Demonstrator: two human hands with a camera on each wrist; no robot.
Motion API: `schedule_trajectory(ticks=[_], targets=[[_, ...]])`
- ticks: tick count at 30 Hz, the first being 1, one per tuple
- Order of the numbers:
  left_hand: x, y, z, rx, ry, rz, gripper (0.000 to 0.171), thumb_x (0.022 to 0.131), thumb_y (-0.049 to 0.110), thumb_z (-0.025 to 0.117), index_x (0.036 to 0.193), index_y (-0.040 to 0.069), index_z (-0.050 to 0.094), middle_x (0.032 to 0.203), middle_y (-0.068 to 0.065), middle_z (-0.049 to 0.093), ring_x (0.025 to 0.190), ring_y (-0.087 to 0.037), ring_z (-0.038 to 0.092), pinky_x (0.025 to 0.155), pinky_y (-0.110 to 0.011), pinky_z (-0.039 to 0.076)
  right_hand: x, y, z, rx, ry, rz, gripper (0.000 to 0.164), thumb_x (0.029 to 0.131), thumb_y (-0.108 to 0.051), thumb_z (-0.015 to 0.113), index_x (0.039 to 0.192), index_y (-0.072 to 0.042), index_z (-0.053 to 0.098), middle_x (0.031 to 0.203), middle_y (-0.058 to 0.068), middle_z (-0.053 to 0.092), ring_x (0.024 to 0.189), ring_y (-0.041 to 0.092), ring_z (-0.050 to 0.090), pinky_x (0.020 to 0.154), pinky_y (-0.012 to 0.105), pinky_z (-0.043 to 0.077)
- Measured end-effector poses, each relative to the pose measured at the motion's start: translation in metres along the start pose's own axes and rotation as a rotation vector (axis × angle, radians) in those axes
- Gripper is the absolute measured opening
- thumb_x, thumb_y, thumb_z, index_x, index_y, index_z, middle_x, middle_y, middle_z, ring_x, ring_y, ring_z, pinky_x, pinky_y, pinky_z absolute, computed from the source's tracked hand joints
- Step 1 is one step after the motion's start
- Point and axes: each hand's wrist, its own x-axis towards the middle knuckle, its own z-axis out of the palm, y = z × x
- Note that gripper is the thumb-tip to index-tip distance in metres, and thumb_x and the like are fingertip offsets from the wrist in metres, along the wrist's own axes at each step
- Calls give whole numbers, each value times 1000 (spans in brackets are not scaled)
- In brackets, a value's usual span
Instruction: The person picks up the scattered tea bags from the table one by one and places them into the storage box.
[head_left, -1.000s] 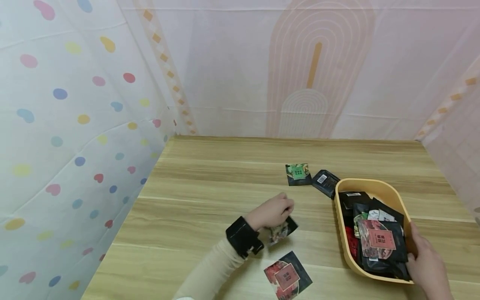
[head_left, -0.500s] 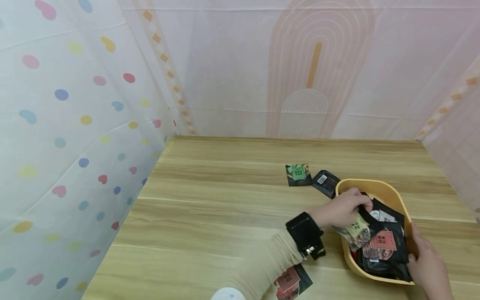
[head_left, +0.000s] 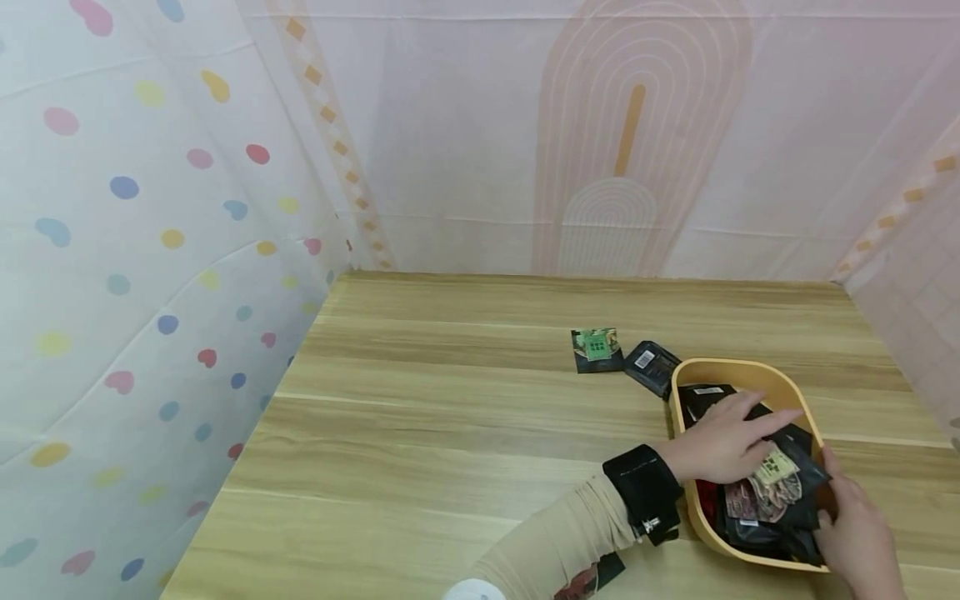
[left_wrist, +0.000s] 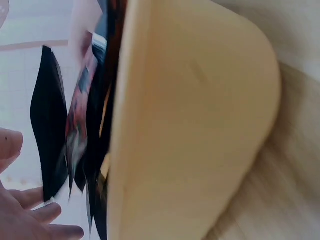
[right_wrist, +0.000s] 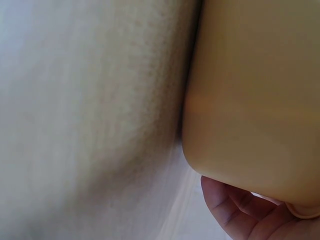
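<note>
My left hand (head_left: 723, 442) is over the yellow plastic bin (head_left: 772, 382), its fingers spread above a black sachet with a yellow label (head_left: 783, 492). That sachet lies on top of a heap of dark sachets inside the bin. In the left wrist view, the spread fingers (left_wrist: 42, 212) are beside a dark sachet (left_wrist: 49, 125) above the bin's rim. My right hand (head_left: 858, 529) grips the bin's right side, thumb at the rim. From the right wrist, its curled fingers (right_wrist: 240, 205) show against the bin's outer wall (right_wrist: 250, 100).
A green-labelled sachet (head_left: 597, 348) and a dark sachet with a barcode (head_left: 651, 367) lie on the wooden table (head_left: 420, 417) behind the bin, the dark one close to its corner. A red-labelled sachet (head_left: 611, 569) is partly hidden under my left forearm.
My left hand has picked up the yellow-labelled sachet from the table, carried it right to the bin and let go of it on the heap. The right hand has stayed on the bin.
</note>
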Motion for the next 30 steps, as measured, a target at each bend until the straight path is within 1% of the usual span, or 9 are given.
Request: schedule_trajectory(ticks=[5, 8, 11, 14, 19, 22, 25, 28, 30], targets=[[-12, -7, -4, 11, 24, -5, 50, 98, 31, 33, 146, 31, 18, 149, -6, 18, 135, -15, 13, 106, -25, 14, -1, -1, -1, -4, 1, 23, 87, 74, 12, 53, 143, 0, 2, 112, 42, 36, 99, 60, 37, 78, 64, 33], [-24, -11, -8, 71, 50, 9, 48, 98, 32, 34, 145, 30, 24, 148, -6, 20, 135, -18, 16, 105, -28, 19, -1, -2, -1, -4, 10, 43, 87, 74, 13, 53, 144, -1, 2, 114, 42, 35, 101, 60, 36, 80, 64, 32], [-42, -18, -6, 150, 87, 15, 43, 97, 32, 38, 140, 26, 37, 144, -5, 29, 132, -16, 24, 103, -28, 23, 0, -3, 0, -6, 20, 45, 87, 74, 14, 53, 144, -1, 3, 115, 42, 35, 101, 59, 36, 81, 64, 32], [-67, -27, 0, 200, 83, -14, 38, 95, 30, 42, 133, 25, 48, 138, -3, 39, 127, -15, 33, 101, -26, 26, 0, -3, 0, -5, 10, 36, 87, 74, 13, 53, 144, -1, 3, 115, 42, 35, 101, 59, 36, 81, 64, 32], [-117, -45, 13, 220, -56, -100, 43, 90, 39, 51, 131, 28, 49, 136, -3, 41, 120, -19, 40, 87, -34, 41, 0, -3, -1, 2, -3, 29, 86, 75, 12, 52, 144, -2, 2, 116, 42, 34, 101, 60, 36, 80, 65, 32], [-145, -53, 17, 219, -182, -127, 61, 80, 53, 60, 134, 32, 44, 134, -2, 39, 112, -19, 41, 75, -33, 42, 0, -3, 0, 1, 17, 16, 86, 75, 13, 52, 144, -2, 2, 115, 42, 35, 101, 60, 36, 80, 65, 32], [-166, -57, 18, 210, -279, -135, 81, 65, 63, 68, 136, 35, 40, 132, -1, 37, 103, -17, 41, 64, -29, 40, 0, -2, 2, -3, 35, 5, 86, 74, 13, 51, 144, -2, 3, 114, 42, 35, 100, 60, 36, 80, 65, 32], [-178, -56, 22, 211, -294, -142, 91, 57, 65, 72, 136, 35, 39, 128, 0, 37, 95, -15, 39, 54, -26, 37, 0, -2, 3, -9, 45, 9, 85, 75, 13, 50, 144, -1, 4, 114, 42, 36, 100, 60, 37, 80, 64, 32], [-183, -54, 26, 227, -279, -144, 89, 57, 62, 75, 134, 34, 42, 123, 2, 39, 91, -14, 37, 51, -25, 37, 0, -2, 3, -7, 41, 13, 85, 75, 13, 50, 144, -2, 3, 114, 42, 35, 101, 60, 36, 80, 64, 32]])
